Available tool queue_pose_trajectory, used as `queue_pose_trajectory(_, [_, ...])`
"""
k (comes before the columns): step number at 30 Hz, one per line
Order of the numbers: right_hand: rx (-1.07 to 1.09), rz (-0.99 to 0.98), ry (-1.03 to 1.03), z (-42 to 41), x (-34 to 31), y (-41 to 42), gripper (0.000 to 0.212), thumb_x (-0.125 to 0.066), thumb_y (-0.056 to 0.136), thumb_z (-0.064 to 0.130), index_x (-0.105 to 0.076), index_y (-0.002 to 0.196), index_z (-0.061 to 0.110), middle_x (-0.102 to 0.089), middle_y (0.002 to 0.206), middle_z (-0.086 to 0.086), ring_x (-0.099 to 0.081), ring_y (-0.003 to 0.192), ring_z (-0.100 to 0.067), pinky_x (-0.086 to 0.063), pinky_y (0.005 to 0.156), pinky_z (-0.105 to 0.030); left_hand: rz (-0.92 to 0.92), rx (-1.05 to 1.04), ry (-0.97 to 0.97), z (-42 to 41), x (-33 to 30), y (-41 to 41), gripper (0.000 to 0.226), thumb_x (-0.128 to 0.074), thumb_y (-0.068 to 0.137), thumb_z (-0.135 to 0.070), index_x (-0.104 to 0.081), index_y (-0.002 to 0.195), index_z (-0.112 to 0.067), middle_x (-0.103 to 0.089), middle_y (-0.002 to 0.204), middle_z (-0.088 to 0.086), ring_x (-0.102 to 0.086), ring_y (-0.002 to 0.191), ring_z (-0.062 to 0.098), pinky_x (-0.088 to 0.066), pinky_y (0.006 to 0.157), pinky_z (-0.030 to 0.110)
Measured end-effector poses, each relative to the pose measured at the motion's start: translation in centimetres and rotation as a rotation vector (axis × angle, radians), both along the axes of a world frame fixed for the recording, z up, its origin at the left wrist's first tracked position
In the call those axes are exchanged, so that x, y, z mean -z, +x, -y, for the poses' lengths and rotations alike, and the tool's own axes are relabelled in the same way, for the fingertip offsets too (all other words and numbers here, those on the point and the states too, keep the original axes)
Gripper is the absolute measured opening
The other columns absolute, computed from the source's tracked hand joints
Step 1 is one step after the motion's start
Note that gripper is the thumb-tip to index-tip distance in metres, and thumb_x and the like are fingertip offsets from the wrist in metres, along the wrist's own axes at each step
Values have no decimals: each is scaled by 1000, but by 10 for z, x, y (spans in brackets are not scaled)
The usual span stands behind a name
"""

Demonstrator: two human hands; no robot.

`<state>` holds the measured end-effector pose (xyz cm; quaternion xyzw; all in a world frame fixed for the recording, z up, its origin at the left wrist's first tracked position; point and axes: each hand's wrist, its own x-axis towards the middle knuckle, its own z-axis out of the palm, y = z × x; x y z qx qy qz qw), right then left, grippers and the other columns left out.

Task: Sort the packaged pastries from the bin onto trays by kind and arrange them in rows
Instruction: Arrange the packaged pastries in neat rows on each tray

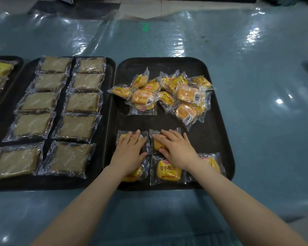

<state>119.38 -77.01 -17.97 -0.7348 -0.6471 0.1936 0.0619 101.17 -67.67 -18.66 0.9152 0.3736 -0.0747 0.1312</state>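
Hands flat, fingers straight: our left hand [130, 151] presses one yellow bun packet [144, 139], our right hand [176, 148] the next packet [156, 145], on the right tray [219, 139].

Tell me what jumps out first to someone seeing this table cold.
First, the loose heap of yellow bun packets at the far end of the right-hand black tray, unsorted. Nearer, the left hand and right hand each press flat on a packet in the second row, behind a near row of three. On the tray to the left, brown cake slices lie in two tidy columns.
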Motion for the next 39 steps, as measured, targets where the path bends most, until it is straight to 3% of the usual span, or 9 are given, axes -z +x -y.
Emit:
queue_pose_trajectory(10, [68, 30, 67, 1, -1, 1, 58, -31, 93, 59, -12, 147, 48, -2, 161, 9, 14, 146, -26, 18, 107, -55, -59, 29, 37, -5, -6, -3, 67, -37, 91, -55, -3, 147, -39, 14, 155, -1, 19, 140, 28, 14, 106, 45])
queue_pose_trajectory(13, [251, 53, 202, -4, -2, 20, 57, -26, 94, 56, -24, 147, 38, -12, 160, 7, 7, 147, -20, 8, 113, -51, -12, 29, 116, -11, -19, 1, 69, -37, 91, -55, -1, 147, -37, 19, 151, -4, 30, 135, 26, 18, 106, 47])
queue_pose_trajectory(17, [310, 122, 163, -16, -1, 61, 52, -45, 96, 34, -31, 146, 32, -15, 160, 0, -1, 148, -24, -1, 116, -47, 74, 62, 73, -14, -34, 14, 62, -36, 94, -50, -7, 147, -37, 9, 156, -5, 26, 136, 16, 17, 108, 41])
queue_pose_trajectory(21, [318, 98, 153, -20, -4, 79, 64, -64, 89, 28, -35, 145, 26, -22, 158, 0, -15, 146, -25, -27, 115, -47, 142, 7, -31, -9, -37, 19, 59, -40, 95, -43, -13, 148, -35, 0, 158, -4, 17, 140, 14, 14, 108, 35])
queue_pose_trajectory(23, [396, 10, 206, -23, -8, 79, 58, -62, 88, 15, -39, 141, 24, -39, 149, -3, -34, 137, -26, -38, 108, -44, 147, -26, -74, -5, -37, 20, 59, -43, 95, -40, -16, 148, -33, -4, 158, -4, 11, 143, 16, 12, 108, 34])
queue_pose_trajectory(25, [501, -129, 286, -24, -16, 75, 46, -58, 88, 12, -43, 130, 23, -60, 121, -4, -60, 104, -23, -53, 84, -40, 166, -53, -106, -3, -36, 19, 60, -45, 95, -39, -18, 148, -32, -8, 158, -3, 7, 144, 16, 9, 108, 33])
queue_pose_trajectory(27, [565, -299, 328, -19, -26, 70, 31, -55, 91, 17, -45, 120, 24, -64, 99, 2, -61, 77, -13, -52, 64, -32, 203, -80, -130, -1, -35, 18, 59, -48, 94, -37, -22, 147, -31, -12, 157, -3, 3, 144, 16, 6, 109, 32])
queue_pose_trajectory(33, [642, -759, 391, 10, -45, 68, 21, -52, 97, 24, -64, 114, 25, -67, 99, 4, -66, 85, -12, -55, 72, -27, 432, -191, -272, 9, -46, 31, 53, -55, 92, -32, -35, 141, -30, -33, 149, -6, -18, 141, 10, -20, 111, 35])
queue_pose_trajectory(39, [617, -913, 430, 28, -57, 65, 17, -60, 93, 20, -66, 107, 28, -71, 82, 10, -69, 73, -7, -53, 57, -19, 714, -413, -602, 20, -73, 75, 21, -61, 88, -28, -63, 109, -30, -65, 102, -13, -62, 93, 5, -50, 74, 20])
